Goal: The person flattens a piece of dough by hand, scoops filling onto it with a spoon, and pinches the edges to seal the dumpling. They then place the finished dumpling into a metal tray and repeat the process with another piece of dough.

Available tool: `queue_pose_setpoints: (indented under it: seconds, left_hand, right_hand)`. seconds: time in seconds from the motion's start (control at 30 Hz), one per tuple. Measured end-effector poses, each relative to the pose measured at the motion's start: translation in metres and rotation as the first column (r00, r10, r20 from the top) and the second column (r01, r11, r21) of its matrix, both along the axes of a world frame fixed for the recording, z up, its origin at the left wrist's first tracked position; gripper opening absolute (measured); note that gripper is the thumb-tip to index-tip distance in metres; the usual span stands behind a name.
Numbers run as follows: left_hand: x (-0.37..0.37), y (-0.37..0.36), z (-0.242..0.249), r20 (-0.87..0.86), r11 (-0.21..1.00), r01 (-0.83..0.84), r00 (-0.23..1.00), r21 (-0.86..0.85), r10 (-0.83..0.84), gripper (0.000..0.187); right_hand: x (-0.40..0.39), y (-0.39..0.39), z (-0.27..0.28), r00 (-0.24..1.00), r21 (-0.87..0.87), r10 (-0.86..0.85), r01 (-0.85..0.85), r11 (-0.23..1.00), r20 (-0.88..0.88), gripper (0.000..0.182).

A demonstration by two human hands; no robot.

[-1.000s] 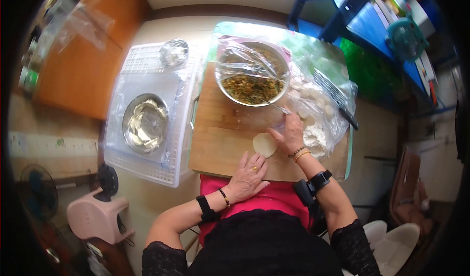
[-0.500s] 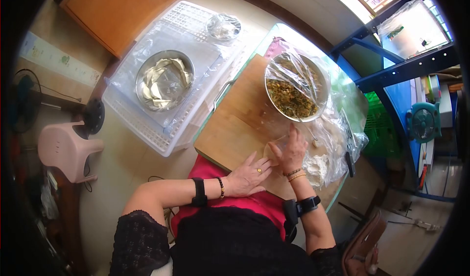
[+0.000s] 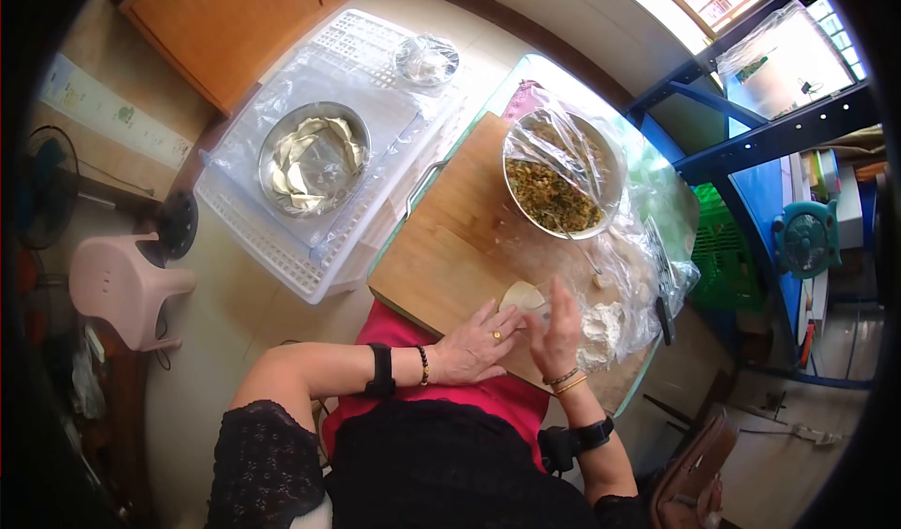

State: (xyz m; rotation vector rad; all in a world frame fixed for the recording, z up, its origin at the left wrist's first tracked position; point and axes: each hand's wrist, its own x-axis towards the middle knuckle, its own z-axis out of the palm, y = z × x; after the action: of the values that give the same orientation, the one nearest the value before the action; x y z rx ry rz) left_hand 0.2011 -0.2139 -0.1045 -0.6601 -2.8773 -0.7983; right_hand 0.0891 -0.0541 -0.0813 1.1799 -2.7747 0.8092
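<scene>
A thin, pale round of dough [image 3: 522, 296] lies near the front edge of the wooden board [image 3: 450, 238]. My left hand [image 3: 474, 346] rests on the board, fingers stretched out and their tips at the lower edge of the dough. Just right of it, my right hand [image 3: 558, 334] is open with its fingers extended forward; whatever may lie under its palm is hidden. White flour [image 3: 601, 332] sits to the right of that hand. Beyond the hands stands a metal bowl of chopped filling [image 3: 554, 196], partly covered by clear plastic film.
On a white plastic crate [image 3: 300, 280] at the left stand a metal bowl [image 3: 267, 168] holding several folded dumplings and a small film-covered bowl [image 3: 427, 60]. A black-handled tool [image 3: 664, 321] lies at the board's right. A pink stool [image 3: 122, 285] is farther left.
My right hand has drawn back slightly toward me, its fingers now raised more upright. More of the dough round shows between the hands. My left hand has barely moved.
</scene>
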Motion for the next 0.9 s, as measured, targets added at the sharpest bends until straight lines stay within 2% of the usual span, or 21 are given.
queue_pose_setpoints:
  seconds: [0.03,0.07,0.17,0.2,0.27,0.3,0.4,0.43,0.47,0.53,0.6,0.67,0.73,0.8,0.87,0.9]
  left_hand:
    - [0.003,0.000,-0.001,0.026,1.000,0.011,1.000,0.008,-0.011,0.060]
    - [0.004,-0.002,-0.001,0.031,1.000,0.005,1.000,0.006,-0.005,0.060]
    - [0.007,-0.004,0.000,0.114,0.998,0.032,0.993,-0.062,-0.025,0.061]
    - [0.007,-0.003,0.002,0.112,0.999,0.026,0.993,-0.035,-0.022,0.061]
    - [0.005,-0.003,0.002,0.095,1.000,0.020,0.995,-0.010,-0.019,0.062]
    - [0.005,-0.003,0.000,0.059,1.000,0.013,0.998,-0.016,-0.012,0.062]
    - [0.000,0.001,-0.001,0.040,0.999,-0.029,0.999,-0.014,0.030,0.062]
    - [0.001,0.002,0.000,0.066,0.999,-0.054,0.996,-0.007,0.055,0.062]
    - [0.002,0.002,-0.001,0.066,0.998,-0.064,0.996,-0.006,0.065,0.062]
    - [0.003,0.004,-0.003,-0.036,0.993,-0.116,0.993,0.036,0.117,0.061]
    - [0.003,0.003,0.005,-0.025,0.995,-0.092,0.995,0.036,0.092,0.061]
    - [0.003,0.003,0.005,-0.008,0.997,-0.067,0.998,0.035,0.067,0.061]
    - [0.008,0.004,0.000,0.050,0.999,-0.039,0.998,-0.024,0.040,0.060]
    - [0.008,-0.003,0.002,0.033,0.999,-0.042,0.999,-0.017,0.043,0.061]
    - [0.012,-0.003,0.004,0.001,0.999,-0.033,0.999,-0.014,0.033,0.061]
    - [0.011,-0.003,0.004,0.013,0.999,-0.025,1.000,-0.024,0.025,0.062]
  right_hand:
    - [0.008,-0.005,0.001,0.999,0.081,0.035,-0.034,0.996,-0.007,0.075]
    - [0.011,-0.011,-0.005,0.999,0.078,0.040,-0.040,0.996,-0.003,0.075]
    - [0.008,-0.018,-0.026,0.972,0.211,-0.074,0.123,0.970,-0.224,0.084]
    - [-0.001,-0.017,-0.030,0.973,0.211,-0.076,0.123,0.970,-0.220,0.084]
    - [-0.027,-0.014,-0.037,0.974,0.073,-0.221,0.224,0.972,-0.052,0.086]
    - [-0.035,-0.013,-0.037,0.966,0.028,-0.254,0.255,0.966,-0.041,0.086]
    - [-0.048,-0.004,-0.046,0.955,-0.067,-0.292,0.288,0.955,-0.053,0.078]
    - [-0.051,0.002,-0.047,0.946,-0.057,-0.315,0.320,0.946,0.082,0.073]
    - [-0.048,0.000,-0.042,0.949,-0.056,-0.305,0.310,0.949,0.081,0.073]
    - [-0.041,0.000,-0.028,0.963,-0.113,-0.255,0.264,0.958,0.092,0.068]
    - [-0.021,-0.004,-0.016,0.975,-0.110,-0.192,0.204,0.973,0.107,0.073]
    - [0.004,-0.013,-0.012,0.997,0.022,-0.039,0.040,0.999,-0.068,0.077]
    - [0.020,-0.018,-0.017,0.999,0.095,-0.009,0.013,0.995,-0.050,0.077]
    - [0.018,-0.020,-0.028,0.982,0.186,-0.142,0.163,0.969,-0.125,0.074]
    - [-0.007,-0.014,-0.038,0.982,0.122,-0.174,0.182,0.976,-0.073,0.072]
    - [-0.016,-0.013,-0.036,0.966,0.078,-0.259,0.258,0.963,-0.006,0.072]
